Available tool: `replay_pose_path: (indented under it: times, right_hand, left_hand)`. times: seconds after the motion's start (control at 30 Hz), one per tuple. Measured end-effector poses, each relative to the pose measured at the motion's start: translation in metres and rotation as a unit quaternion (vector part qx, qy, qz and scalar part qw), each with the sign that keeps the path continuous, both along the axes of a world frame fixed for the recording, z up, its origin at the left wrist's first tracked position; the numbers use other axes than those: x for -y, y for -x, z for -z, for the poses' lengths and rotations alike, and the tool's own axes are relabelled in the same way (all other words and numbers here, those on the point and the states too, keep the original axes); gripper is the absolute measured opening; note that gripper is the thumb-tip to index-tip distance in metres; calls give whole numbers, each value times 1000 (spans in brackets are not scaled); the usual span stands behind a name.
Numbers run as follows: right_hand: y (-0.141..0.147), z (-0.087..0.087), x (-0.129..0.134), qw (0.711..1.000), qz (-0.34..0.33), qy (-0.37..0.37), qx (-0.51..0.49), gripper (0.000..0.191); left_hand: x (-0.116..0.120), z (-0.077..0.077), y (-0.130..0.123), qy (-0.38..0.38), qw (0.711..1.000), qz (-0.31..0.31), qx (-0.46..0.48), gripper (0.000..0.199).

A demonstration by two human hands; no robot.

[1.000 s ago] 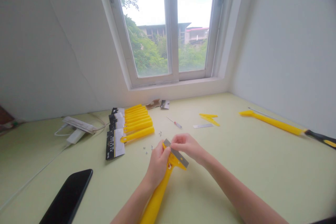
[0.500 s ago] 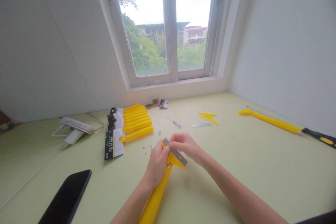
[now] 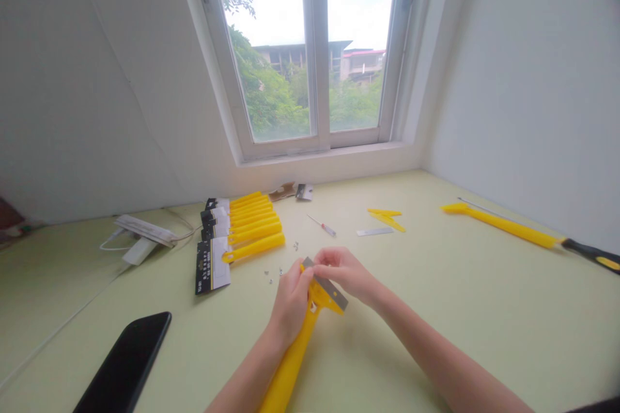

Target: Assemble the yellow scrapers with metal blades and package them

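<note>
A yellow scraper [image 3: 293, 358] slants up from the bottom of the view, its wide head turned to the right. Along that head lies a grey metal blade [image 3: 332, 290] with holes in it. My left hand [image 3: 292, 297] is closed around the head's left side, thumb on the blade's upper end. My right hand [image 3: 341, 271] is closed too, its fingertips pinching at the blade's upper edge; whether a small part is between them is hidden. Just beyond my left hand, several small screws [image 3: 274, 274] lie on the table.
Packaged yellow scrapers [image 3: 256, 247] are lined up at the left, near a power strip [image 3: 145, 230]. A black phone [image 3: 128, 358] lies front left. Farther back are a screwdriver [image 3: 323, 226], a loose blade [image 3: 375, 231] and yellow strips [image 3: 387, 216]. A long yellow-and-black tool [image 3: 508, 224] lies right.
The whole view has shifted very slightly. Both hands keep the same hold on the scraper and blade, with little visible movement.
</note>
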State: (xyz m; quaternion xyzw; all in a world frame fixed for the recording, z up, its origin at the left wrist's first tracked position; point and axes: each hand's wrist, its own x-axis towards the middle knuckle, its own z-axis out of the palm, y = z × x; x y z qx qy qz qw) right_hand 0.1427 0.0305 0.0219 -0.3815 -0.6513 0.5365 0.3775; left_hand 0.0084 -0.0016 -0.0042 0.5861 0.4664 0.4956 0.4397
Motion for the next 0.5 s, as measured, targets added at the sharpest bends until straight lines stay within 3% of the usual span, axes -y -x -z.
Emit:
replay_pose_path:
  times: [0.27,0.5]
  right_hand:
    - [3,-2,1,1000,15,24,-9,17]
    - [-4,-4,0,997,-65,51,-11,23]
  left_hand:
    - [2,-4,1,-49,996,-49,-54,25]
    - [1,-14,7,-54,994,-89,-16,23]
